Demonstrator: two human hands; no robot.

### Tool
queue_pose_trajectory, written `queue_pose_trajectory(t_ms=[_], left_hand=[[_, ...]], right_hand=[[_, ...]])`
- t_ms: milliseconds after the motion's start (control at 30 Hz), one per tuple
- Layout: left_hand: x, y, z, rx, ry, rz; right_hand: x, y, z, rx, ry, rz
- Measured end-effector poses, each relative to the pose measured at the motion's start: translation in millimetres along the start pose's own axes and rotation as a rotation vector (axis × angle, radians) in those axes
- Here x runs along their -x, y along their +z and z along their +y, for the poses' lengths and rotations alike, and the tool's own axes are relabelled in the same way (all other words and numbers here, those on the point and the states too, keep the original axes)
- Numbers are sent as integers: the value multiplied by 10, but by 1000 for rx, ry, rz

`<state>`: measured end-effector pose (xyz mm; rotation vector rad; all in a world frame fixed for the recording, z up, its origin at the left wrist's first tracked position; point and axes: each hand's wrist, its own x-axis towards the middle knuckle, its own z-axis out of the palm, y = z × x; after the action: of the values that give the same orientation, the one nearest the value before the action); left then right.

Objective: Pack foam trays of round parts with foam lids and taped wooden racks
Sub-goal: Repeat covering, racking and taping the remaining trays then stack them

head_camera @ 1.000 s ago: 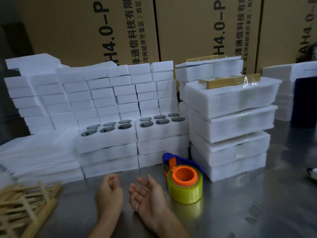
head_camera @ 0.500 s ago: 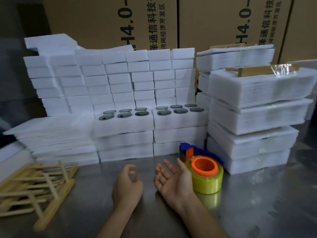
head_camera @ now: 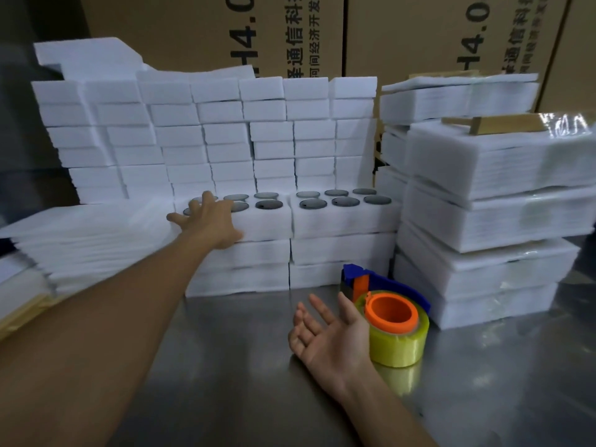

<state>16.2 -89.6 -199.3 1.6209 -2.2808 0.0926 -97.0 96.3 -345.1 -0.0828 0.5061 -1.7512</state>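
Two white foam trays of dark round parts sit side by side atop short foam stacks: the left tray [head_camera: 267, 225] and the right tray [head_camera: 345, 221]. My left hand [head_camera: 209, 221] is stretched out over the left tray's near left corner, fingers spread above the parts and thumb at the front wall. My right hand [head_camera: 325, 330] lies palm up and relaxed on the metal table, holding nothing, right beside the yellow tape roll in its blue and orange dispenser [head_camera: 395, 324]. A flat pile of thin foam lids [head_camera: 84, 240] lies left of the trays.
A wall of foam blocks [head_camera: 206, 130] stands behind the trays. Wrapped foam packs [head_camera: 490, 227] are stacked at right, the top one carrying a taped wooden rack [head_camera: 509, 124]. Cardboard boxes [head_camera: 200, 30] close off the back. Wooden pieces [head_camera: 22, 314] show at the left edge.
My left hand has left the table and reached forward to the left tray of round parts. The right hand stays palm up by the tape roll. The camera has moved closer.
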Motion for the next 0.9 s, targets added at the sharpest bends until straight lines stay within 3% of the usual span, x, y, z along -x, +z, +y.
queue_pose_trajectory(t_ms=[167, 333, 467, 600, 700, 833, 900], left_hand=[[203, 40, -55, 143, 36, 201], [744, 16, -278, 391, 224, 418], [1341, 93, -612, 502, 490, 369], [1661, 297, -851, 347, 627, 358], [1652, 430, -914, 361, 606, 325], [1564, 725, -1012, 553, 554, 322], [1535, 786, -1026, 717, 436, 224]], right_hand=[[1, 9, 6, 31, -3, 5], [53, 45, 17, 41, -4, 20], [87, 85, 27, 69, -9, 8], [133, 67, 44, 90, 63, -169], [227, 98, 44, 131, 157, -369], [299, 108, 36, 299, 126, -413], [283, 103, 52, 346, 153, -405]])
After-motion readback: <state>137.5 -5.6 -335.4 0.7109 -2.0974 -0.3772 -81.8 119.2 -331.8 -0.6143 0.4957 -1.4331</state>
